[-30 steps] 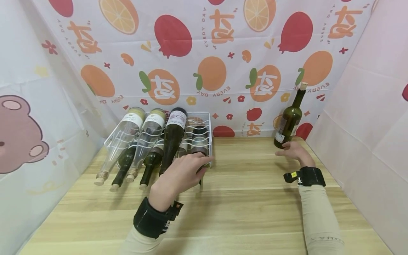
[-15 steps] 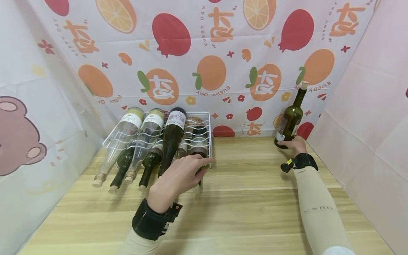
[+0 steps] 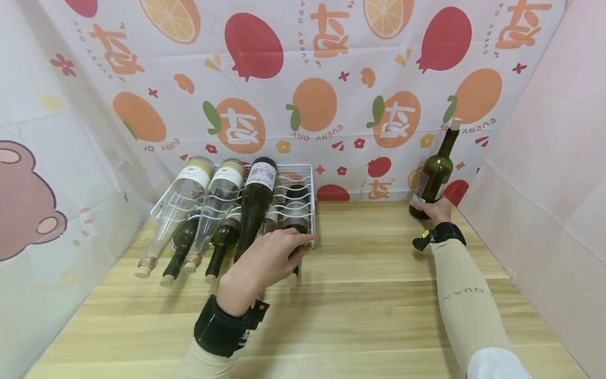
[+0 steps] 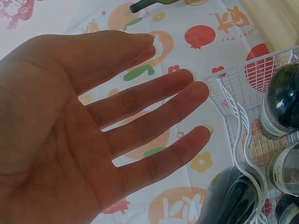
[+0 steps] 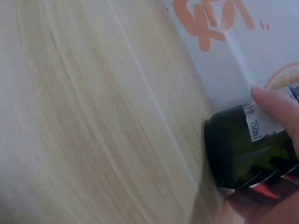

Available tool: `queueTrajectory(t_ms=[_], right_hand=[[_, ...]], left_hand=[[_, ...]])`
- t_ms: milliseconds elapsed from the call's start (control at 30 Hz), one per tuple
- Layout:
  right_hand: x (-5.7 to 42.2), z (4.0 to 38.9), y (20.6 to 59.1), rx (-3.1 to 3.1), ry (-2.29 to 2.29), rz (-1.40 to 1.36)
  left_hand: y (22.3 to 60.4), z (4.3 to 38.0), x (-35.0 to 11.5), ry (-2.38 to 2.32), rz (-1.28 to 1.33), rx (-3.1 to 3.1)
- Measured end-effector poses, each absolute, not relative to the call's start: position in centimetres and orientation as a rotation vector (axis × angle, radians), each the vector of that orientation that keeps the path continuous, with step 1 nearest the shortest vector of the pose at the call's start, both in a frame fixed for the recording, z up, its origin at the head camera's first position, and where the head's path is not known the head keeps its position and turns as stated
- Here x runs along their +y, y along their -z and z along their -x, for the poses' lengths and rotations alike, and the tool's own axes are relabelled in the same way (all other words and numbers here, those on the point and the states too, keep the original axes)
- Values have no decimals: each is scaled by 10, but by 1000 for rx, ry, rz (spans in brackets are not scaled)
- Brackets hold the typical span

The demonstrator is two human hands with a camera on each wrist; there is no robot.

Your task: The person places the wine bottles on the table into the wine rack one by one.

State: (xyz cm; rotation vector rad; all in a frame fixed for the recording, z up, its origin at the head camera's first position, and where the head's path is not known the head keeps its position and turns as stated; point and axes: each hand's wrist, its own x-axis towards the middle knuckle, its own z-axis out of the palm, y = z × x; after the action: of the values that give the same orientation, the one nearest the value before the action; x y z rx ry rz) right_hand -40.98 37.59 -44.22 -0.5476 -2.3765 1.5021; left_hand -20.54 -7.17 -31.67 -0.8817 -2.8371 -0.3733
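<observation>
A dark green wine bottle [image 3: 436, 172] with a cork stands upright at the table's back right. My right hand [image 3: 439, 209] grips its lower body; in the right wrist view the thumb [image 5: 273, 103] lies across the label and fingers show on the other side. My left hand [image 3: 267, 263] hovers in front of a white wire rack [image 3: 313, 210], holding nothing. Spread, fairly straight fingers [image 4: 154, 126] show in the left wrist view. On the rack's upper tier lie two clear bottles [image 3: 221, 192] and a dark bottle [image 3: 258, 202]. Several more lie below, partly hidden by wires and my left hand.
Corked necks [image 3: 171, 268] stick out past the rack's front over the wooden table [image 3: 369, 305]. A fruit-print cloth [image 3: 350, 121] hangs behind, with cloth walls at left and right. The right one [image 3: 535, 210] is close to the standing bottle.
My right hand has reached forward to the standing bottle and closed around its lower body. The bottle still stands in its place. My left hand has stayed almost still by the rack.
</observation>
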Motion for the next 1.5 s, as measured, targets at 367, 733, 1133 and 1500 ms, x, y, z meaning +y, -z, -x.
queueTrajectory(t_ms=[367, 733, 1133, 1500], right_hand=[[379, 396, 435, -2552, -1301, 421], [362, 375, 405, -2725, -1325, 43], [329, 341, 384, -2852, -1368, -157], [316, 325, 385, -2933, -1446, -303]], left_hand=[[315, 203, -75, 397, 867, -2838], [311, 202, -77, 395, 879, -2823], [310, 199, -77, 408, 873, -2848], [309, 198, -77, 406, 874, -2862]])
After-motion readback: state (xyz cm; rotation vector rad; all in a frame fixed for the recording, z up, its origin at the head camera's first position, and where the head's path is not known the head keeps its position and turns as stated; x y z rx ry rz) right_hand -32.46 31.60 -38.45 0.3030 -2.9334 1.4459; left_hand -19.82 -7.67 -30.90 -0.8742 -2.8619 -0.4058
